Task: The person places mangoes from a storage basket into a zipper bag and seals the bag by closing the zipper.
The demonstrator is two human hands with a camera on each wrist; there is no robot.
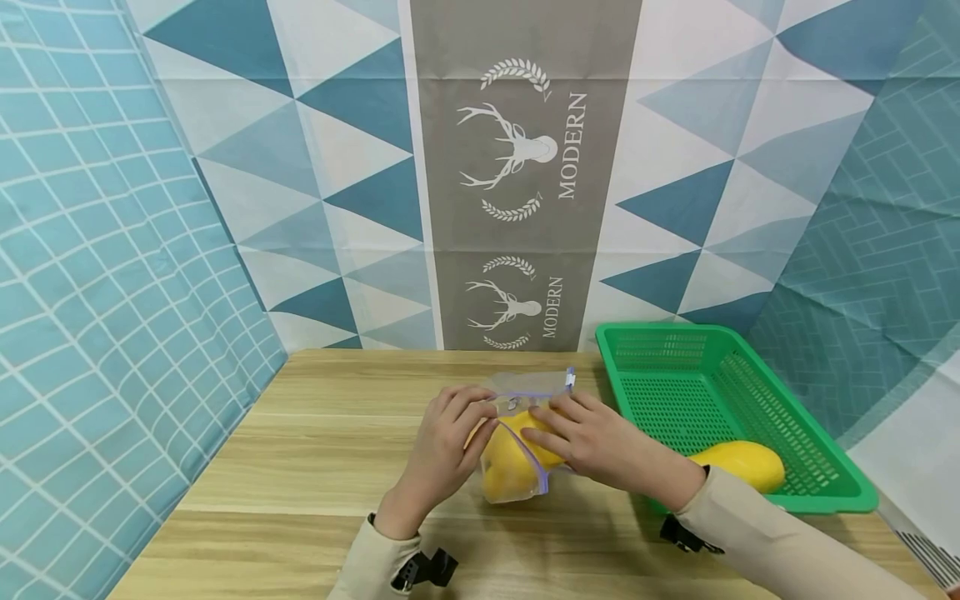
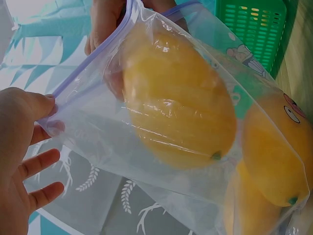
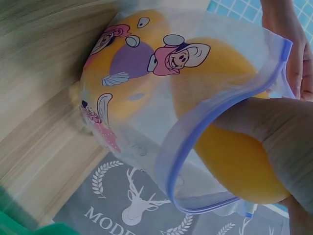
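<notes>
Left hand [image 1: 450, 427] pinches the zip bag's [image 3: 142, 61] edge; right hand [image 1: 592, 437] grips a yellow fruit [image 3: 239, 161] in its mouth, two more fruits [image 2: 274, 142] deeper inside. Wooden table [image 1: 337, 467] stretches left of the bag; green basket [image 1: 667, 400] stands close right; patterned cloth [image 1: 525, 233] rises behind.

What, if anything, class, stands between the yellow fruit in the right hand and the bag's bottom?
Two other yellow fruits sit deeper inside the bag; nothing else visible hinders the held fruit.

Head view looks down; wrist views — close — share the bag [image 3: 159, 115].
</notes>
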